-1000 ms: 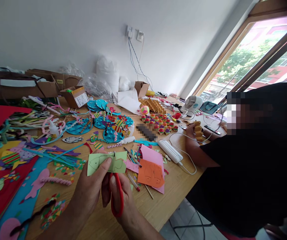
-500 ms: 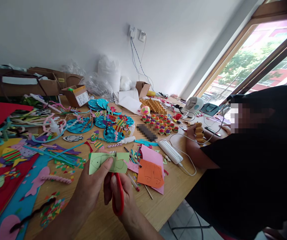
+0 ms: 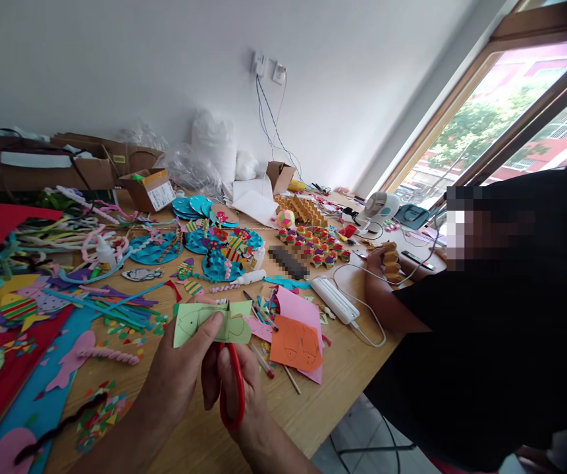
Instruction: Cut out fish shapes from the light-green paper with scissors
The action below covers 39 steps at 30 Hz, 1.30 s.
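Observation:
A light green piece of paper with a fish drawn on it is pinched in my left hand, thumb on top. My right hand grips a pair of red-handled scissors just below the paper. The blades are mostly hidden behind the sheet; a dark tip shows at its upper edge. A slit runs into the paper near the drawn tail. To the right lie an orange sheet with drawn outlines and a pink sheet beneath it.
A white power strip with its cable lies right of the sheets. Paper strips, scraps and blue decorated plates cover the left and middle of the table. At the right, a person in black holds a brown corrugated piece.
The view has shifted very slightly. My hands, the green paper and the scissors keep nearly the same position.

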Available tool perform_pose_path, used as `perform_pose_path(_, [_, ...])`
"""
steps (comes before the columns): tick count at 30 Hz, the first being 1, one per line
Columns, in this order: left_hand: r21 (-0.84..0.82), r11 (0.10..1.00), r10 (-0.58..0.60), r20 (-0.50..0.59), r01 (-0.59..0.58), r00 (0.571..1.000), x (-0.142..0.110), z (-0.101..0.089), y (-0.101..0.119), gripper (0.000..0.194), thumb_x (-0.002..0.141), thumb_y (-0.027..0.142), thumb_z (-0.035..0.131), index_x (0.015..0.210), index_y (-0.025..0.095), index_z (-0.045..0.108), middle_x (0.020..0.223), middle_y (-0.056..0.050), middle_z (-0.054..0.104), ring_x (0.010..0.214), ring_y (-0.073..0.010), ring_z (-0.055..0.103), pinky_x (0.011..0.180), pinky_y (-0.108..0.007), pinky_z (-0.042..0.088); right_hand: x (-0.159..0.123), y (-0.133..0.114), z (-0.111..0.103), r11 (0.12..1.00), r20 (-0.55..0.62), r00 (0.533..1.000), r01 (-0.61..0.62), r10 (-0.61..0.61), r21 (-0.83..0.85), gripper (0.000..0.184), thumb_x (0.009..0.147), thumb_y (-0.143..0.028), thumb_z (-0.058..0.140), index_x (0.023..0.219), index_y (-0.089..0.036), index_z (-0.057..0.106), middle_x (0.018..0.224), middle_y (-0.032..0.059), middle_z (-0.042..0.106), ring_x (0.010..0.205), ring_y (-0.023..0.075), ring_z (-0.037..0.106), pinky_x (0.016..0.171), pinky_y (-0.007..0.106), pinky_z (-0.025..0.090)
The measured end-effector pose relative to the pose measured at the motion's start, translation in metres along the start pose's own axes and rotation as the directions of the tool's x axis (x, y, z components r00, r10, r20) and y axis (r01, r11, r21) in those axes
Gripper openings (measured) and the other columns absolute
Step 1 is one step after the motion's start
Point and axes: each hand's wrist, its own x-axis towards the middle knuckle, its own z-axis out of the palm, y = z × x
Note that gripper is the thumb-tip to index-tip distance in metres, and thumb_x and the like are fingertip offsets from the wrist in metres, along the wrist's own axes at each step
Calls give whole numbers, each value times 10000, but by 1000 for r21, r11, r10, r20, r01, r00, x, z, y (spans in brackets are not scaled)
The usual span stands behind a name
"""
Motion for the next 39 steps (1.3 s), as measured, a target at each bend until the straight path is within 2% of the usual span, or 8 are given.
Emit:
perform_pose_path(4, [-9, 1000, 4, 24, -4, 1000, 1, 0, -1, 165, 741, 329, 725, 757, 215, 607, 636, 83, 623, 631, -114, 540, 603, -197, 469, 0, 0, 0, 1000, 5, 1000, -4, 4, 18, 554, 860, -720, 445, 635, -213, 458, 437, -45, 423, 382, 100, 392, 385, 214, 291])
perform_pose_path(12, [-31, 999, -15, 34, 17, 999, 1, 1, 1, 153, 719, 310, 741, 789, 221, 638, 684, 73, 653, 697, -127, 573, 660, -201, 474, -1, -10, -1, 1000, 21, 1000, -8, 7, 26, 546, 847, -719, 463, 640, -215, 453, 415, -52, 405, 362, 102, 371, 367, 220, 265])
perform_pose_path(25, [2, 1000, -17, 27, 17, 1000, 6, -4, 4, 155, 680, 308, 747, 779, 217, 670, 715, 38, 665, 746, -172, 579, 715, -269, 473, -3, -21, -6, 999, 30, 999, -32, 34, -42, 575, 822, -758, 453, 634, -215, 453, 421, -54, 420, 365, 97, 383, 395, 218, 306])
perform_pose_path(30, [19, 1000, -24, 38, 23, 999, 7, -5, 5, 173, 677, 322, 752, 807, 236, 676, 730, 50, 676, 775, -171, 585, 743, -260, 468, -3, -23, -8, 998, 40, 998, -39, 41, -50, 579, 814, -762, 462, 624, -215, 451, 415, -53, 424, 355, 94, 378, 381, 213, 303])
perform_pose_path(39, [73, 997, -28, 93, 21, 995, 9, -9, 10, 136, 685, 321, 742, 751, 226, 672, 672, 52, 697, 703, -168, 612, 689, -249, 478, -3, -24, -9, 997, 57, 996, -73, 73, -10, 602, 741, -803, 511, 594, -231, 394, 443, -67, 368, 359, 88, 354, 358, 215, 283])
